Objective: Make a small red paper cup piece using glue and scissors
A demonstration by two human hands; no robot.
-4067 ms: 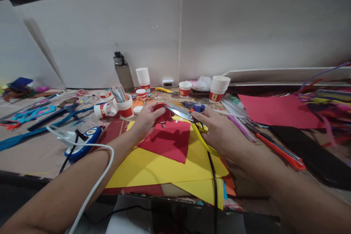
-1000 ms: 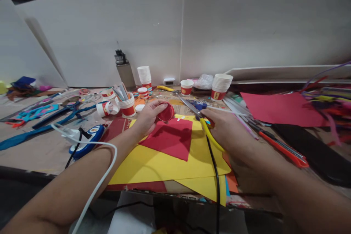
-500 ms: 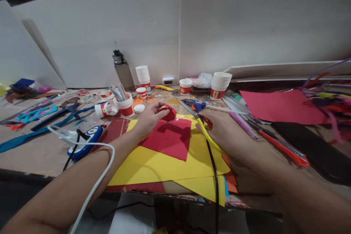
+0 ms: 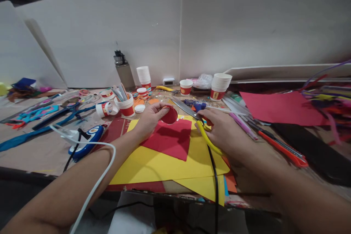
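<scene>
Between the thumb and fingers of my left hand (image 4: 149, 120) is a red round piece (image 4: 170, 116) with a thin rim, its flat face turned toward me; it looks like a cut cup bottom with red on it. My right hand (image 4: 221, 124) grips a pair of scissors (image 4: 185, 108) by the yellow handles, blades pointing up and left, just right of the round piece and apart from it. Below both hands lies a red paper sheet (image 4: 168, 142) on top of a yellow sheet (image 4: 148, 170). My fingers partly hide the scissors' handles.
Paper cups (image 4: 221, 87) stand stacked at the back; another cup (image 4: 126, 108) holds pens. A blue glue gun (image 4: 199, 106) lies behind the scissors. At right are a red utility knife (image 4: 285, 150) and red paper (image 4: 282, 108). A white cable (image 4: 109, 164) crosses my left forearm.
My left hand has turned the red round piece so its flat face shows more and its patterned side less. The scissors have shifted slightly left, blade tips nearer the piece.
</scene>
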